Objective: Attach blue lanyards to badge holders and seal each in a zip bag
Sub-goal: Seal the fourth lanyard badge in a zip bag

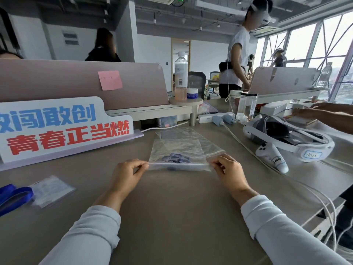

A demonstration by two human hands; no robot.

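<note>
Zip bag (177,150) lies flat mid-table, blue lanyard (176,157) bunched inside by the zip edge. Left hand (126,176) and right hand (230,173) each pinch one end of the zip strip. Judgement: sealing step; run fingers end to end, keep lanyard clear of the track. Second bag (208,144) beneath looks empty. Another lanyard (13,196) with badge holder (51,190) waits near left.

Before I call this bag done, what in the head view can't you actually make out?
- Zip bag seal: head view, strip too thin and blurred to tell if it is fully closed.
- Badge holder inside: only bunched blue lanyard shows through hazy plastic.
- Fingertips of left hand and right hand: curled around the bag corners.
- Second lanyard: cut off by the left edge.
</note>
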